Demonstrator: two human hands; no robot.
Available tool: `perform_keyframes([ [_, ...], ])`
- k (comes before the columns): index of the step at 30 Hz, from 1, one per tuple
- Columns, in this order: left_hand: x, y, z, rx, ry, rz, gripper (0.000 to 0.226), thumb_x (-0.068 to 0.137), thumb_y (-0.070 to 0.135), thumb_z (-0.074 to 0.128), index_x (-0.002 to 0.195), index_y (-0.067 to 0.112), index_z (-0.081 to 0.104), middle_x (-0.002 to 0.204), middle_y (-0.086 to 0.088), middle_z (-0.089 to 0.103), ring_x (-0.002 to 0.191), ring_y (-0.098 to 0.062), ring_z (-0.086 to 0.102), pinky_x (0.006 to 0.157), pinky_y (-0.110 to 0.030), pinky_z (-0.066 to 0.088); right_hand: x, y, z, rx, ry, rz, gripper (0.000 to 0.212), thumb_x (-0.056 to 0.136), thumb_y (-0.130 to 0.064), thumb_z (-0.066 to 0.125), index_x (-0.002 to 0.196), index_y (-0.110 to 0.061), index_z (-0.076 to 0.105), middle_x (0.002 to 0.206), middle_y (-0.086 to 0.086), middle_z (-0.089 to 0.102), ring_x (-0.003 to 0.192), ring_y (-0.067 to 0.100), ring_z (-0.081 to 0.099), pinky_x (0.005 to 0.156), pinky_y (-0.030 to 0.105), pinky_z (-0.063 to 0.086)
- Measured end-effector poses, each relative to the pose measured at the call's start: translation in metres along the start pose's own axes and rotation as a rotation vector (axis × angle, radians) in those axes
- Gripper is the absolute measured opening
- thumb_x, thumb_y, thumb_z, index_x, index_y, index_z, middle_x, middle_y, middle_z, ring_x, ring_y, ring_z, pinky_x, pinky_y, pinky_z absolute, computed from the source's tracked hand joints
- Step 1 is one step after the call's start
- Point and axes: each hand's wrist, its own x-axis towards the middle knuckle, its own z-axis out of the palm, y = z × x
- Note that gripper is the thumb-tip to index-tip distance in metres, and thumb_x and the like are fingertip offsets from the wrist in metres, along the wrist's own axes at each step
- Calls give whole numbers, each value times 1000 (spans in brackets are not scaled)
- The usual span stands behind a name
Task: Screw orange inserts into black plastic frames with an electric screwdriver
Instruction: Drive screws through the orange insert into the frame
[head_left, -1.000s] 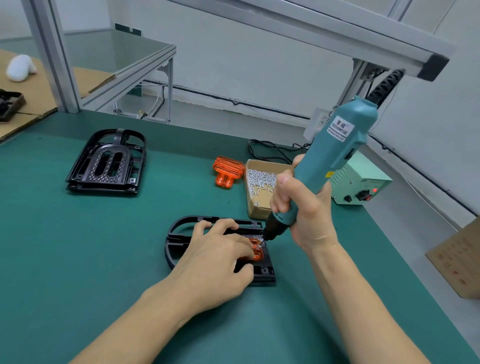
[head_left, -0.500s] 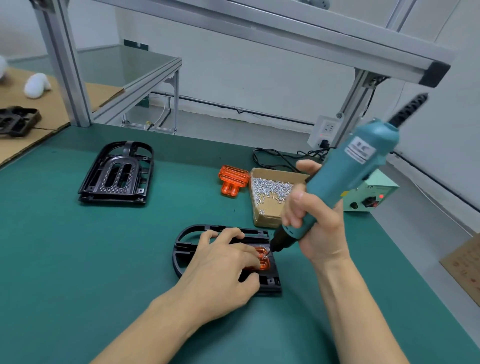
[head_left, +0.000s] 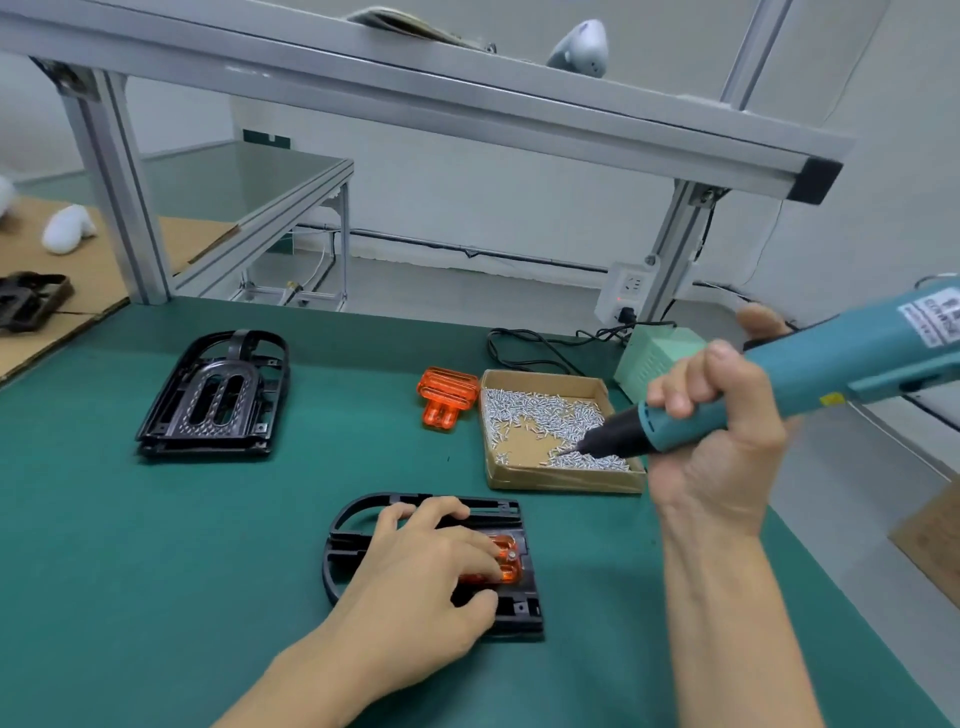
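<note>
1. The left hand (head_left: 421, 582) lies flat on the near black frame (head_left: 514, 613) on the green counter (head_left: 156, 571), fingers (head_left: 467, 545) straight, pressing the orange insert (head_left: 506, 564) seated in it.
2. The right hand (head_left: 722, 441) has its fingers wrapped around the teal electric screwdriver (head_left: 810, 379), whose tip dips among the screws in the cardboard box (head_left: 566, 480).
3. A spare orange insert (head_left: 447, 397) lies just left of the box; a second black frame (head_left: 213, 400) sits far left.

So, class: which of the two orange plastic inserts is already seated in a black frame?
The orange insert under the left hand, inside the near black plastic frame; the other orange insert lies loose beside the cardboard screw box.
</note>
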Motion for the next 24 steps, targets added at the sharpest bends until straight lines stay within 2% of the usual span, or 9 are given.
perform_keyframes([
  [3,15,4,-15,-69,82,7,19,86,38,57,100,37,70,98,37,55,113,10,37,107,-32,22,-7,9,-13,-69,168,-64,25,77,1,49,95,-16,51,51,-5,37,41,11,36,50,23,38],
  [5,35,5,-28,-156,212,-45,12,85,31,64,91,36,73,96,27,61,108,-1,49,103,-36,33,-10,13,-22,-96,226,-83,24,76,1,50,94,-16,51,51,-5,38,40,11,37,50,22,39],
  [7,62,9,-37,-220,272,-124,11,84,27,67,86,35,74,95,19,66,107,-10,54,103,-39,36,-11,15,-29,-109,274,-82,23,76,0,51,94,-15,51,50,-4,38,40,12,37,49,23,39],
  [11,120,17,-31,-64,141,-156,9,87,27,66,89,29,74,90,13,70,95,-11,58,103,-36,32,-10,19,-36,-124,330,-76,22,76,-1,53,94,-14,51,49,-4,40,40,13,37,49,24,38],
  [14,150,21,-10,102,39,-141,10,86,27,66,90,29,75,81,14,65,86,-11,51,89,-32,26,-10,20,-37,-127,328,-77,22,75,-1,53,93,-14,51,47,-4,40,40,13,37,48,24,37],
  [15,156,22,-3,135,13,-140,10,85,26,66,89,29,75,81,13,66,86,-11,52,88,-32,25,-9,20,-38,-129,327,-79,22,75,-1,53,93,-14,52,47,-4,40,39,13,37,48,24,37],
  [17,164,21,6,175,-25,-155,9,84,24,68,88,27,76,84,12,69,91,-12,56,95,-36,25,-9,20,-39,-127,328,-81,22,75,-1,53,93,-13,52,47,-5,40,39,12,38,48,23,37],
  [20,171,19,12,178,-57,-193,7,83,23,69,84,25,76,78,14,66,86,-11,51,104,-41,24,-9,19,-41,-120,334,-74,22,75,-1,53,94,-13,51,47,-4,40,40,13,38,48,24,37],
  [24,176,20,13,178,-94,-217,7,82,21,70,82,24,76,73,15,62,86,-12,50,104,-45,22,-10,19,-40,-135,325,-69,21,75,-1,53,92,-14,51,46,-5,41,39,13,38,49,26,37],
])
